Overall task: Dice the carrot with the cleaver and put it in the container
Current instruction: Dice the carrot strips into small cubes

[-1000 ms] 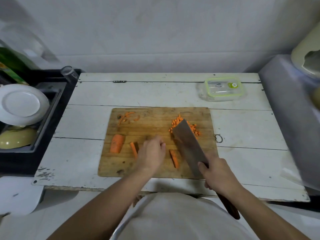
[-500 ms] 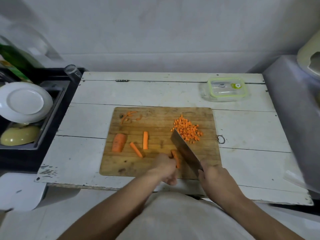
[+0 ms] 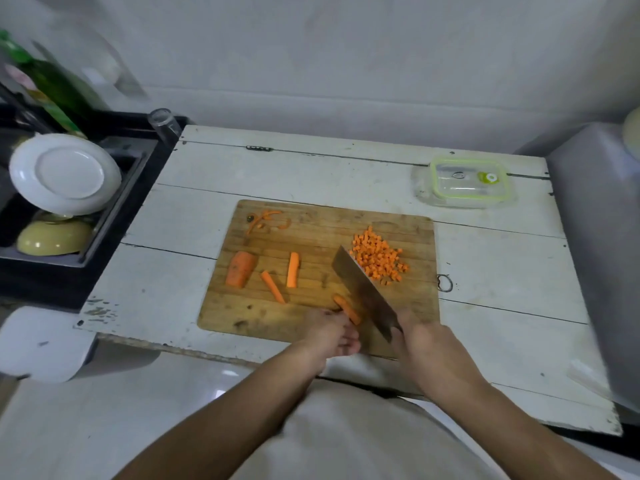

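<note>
Two hands at the cutting board [image 3: 311, 237] | left hand [image 3: 334, 336] pinches a carrot stick [image 3: 347, 309] lying diagonally | right hand [image 3: 427, 351] grips the cleaver [image 3: 363, 292], blade angled away-left | diced carrot [image 3: 377, 256] piled beyond | lidded container [image 3: 467, 183] far right on desk [image 3: 485, 265]; no writing legible
</note>
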`<control>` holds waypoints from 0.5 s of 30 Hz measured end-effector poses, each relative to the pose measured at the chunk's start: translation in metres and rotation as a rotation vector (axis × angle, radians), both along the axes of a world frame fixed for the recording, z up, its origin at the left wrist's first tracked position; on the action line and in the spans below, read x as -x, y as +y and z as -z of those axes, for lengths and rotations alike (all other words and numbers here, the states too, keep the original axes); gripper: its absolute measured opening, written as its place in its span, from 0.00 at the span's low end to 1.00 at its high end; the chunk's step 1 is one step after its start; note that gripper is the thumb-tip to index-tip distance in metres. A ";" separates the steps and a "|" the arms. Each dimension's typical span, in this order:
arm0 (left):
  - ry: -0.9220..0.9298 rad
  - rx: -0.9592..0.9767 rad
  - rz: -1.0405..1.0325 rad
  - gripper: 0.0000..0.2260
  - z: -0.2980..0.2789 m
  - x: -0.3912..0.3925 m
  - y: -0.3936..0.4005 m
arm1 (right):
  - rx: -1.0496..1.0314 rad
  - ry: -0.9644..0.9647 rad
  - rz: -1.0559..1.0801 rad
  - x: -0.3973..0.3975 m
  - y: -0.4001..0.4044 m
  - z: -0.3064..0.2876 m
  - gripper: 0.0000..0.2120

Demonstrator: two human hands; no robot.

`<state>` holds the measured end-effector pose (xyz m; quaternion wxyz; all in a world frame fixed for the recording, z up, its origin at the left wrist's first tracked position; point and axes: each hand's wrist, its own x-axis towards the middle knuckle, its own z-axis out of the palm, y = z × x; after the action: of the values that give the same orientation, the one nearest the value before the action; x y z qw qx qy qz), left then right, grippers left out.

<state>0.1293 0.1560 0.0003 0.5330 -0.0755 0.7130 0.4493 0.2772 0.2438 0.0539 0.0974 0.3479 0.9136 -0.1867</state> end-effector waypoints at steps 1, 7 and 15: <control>0.008 0.002 -0.010 0.09 0.001 -0.002 0.000 | -0.011 -0.017 -0.025 -0.002 -0.002 0.000 0.11; 0.060 0.029 -0.025 0.11 -0.002 -0.006 0.004 | 0.007 -0.063 -0.066 -0.003 -0.012 0.007 0.05; 0.158 0.049 0.018 0.11 -0.001 -0.008 0.007 | -0.064 -0.164 -0.174 -0.001 -0.021 0.010 0.17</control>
<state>0.1374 0.1628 0.0011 0.4771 -0.0466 0.7642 0.4315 0.2783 0.2228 0.0435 0.1764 0.2843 0.9348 -0.1190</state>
